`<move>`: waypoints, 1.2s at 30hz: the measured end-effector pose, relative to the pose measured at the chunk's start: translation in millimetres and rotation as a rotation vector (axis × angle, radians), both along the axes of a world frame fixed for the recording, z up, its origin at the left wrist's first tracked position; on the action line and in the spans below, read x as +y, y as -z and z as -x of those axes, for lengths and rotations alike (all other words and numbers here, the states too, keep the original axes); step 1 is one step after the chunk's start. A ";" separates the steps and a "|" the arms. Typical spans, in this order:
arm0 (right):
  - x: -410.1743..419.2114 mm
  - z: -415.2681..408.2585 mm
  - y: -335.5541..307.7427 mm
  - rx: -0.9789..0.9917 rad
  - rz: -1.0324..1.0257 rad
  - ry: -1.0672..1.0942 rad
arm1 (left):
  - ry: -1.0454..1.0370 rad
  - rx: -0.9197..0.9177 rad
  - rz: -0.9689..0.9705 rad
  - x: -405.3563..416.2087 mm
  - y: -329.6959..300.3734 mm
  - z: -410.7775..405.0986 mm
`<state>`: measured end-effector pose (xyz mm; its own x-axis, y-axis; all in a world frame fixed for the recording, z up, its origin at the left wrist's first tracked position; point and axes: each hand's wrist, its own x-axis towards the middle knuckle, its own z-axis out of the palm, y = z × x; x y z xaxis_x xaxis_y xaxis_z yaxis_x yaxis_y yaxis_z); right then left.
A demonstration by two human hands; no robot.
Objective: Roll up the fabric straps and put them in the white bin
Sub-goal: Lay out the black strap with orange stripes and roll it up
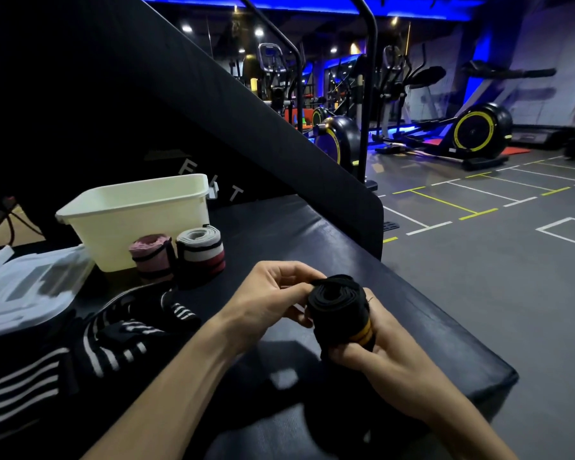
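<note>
Above a padded black bench (412, 293), a person's left hand (273, 293) pinches the top edge of a rolled black strap (337, 310) with yellow stripes while the right hand (375, 358) grips its lower end. The strap looks soft, light and springy, likely to uncoil unless squeezed around its middle. The white bin (133, 214) stands well apart, behind two finished rolls.

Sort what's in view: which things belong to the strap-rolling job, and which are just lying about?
Job: black-and-yellow roll held by left hand and right hand; pink roll; grey-and-red roll; unrolled striped straps; white bin.
Lying about: clear plastic bags; exercise machines.
</note>
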<state>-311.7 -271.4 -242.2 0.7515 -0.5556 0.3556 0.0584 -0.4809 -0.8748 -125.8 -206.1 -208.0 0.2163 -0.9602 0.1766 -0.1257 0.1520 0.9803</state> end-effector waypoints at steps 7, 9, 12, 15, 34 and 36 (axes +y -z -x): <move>7.9 7.9 -6.5 0.089 0.054 -0.140 | 0.065 -0.083 0.039 5.7 -3.1 -13.8; 5.9 10.6 -6.9 0.158 0.106 -0.189 | 0.065 -0.161 0.015 6.7 -3.6 -16.5; 2.1 13.2 -6.6 0.266 0.120 -0.256 | 0.081 -0.281 -0.018 4.9 -1.3 -19.0; -2.1 16.2 -4.8 0.233 -0.012 -0.234 | 0.103 -0.267 0.020 3.6 0.6 -14.2; 4.7 -1.8 -3.1 -0.299 -0.736 -0.318 | 0.110 0.108 -0.024 -10.5 20.4 -12.2; 7.6 -3.6 -5.6 -0.252 -0.857 -0.342 | 0.163 0.101 -0.075 -9.7 23.2 -16.0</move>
<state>-308.2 -263.8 -236.6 0.8785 -0.4664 0.1034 0.3118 0.3956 -0.8639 -109.8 -215.9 -231.1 0.0700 -0.9936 0.0884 -0.0063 0.0882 0.9961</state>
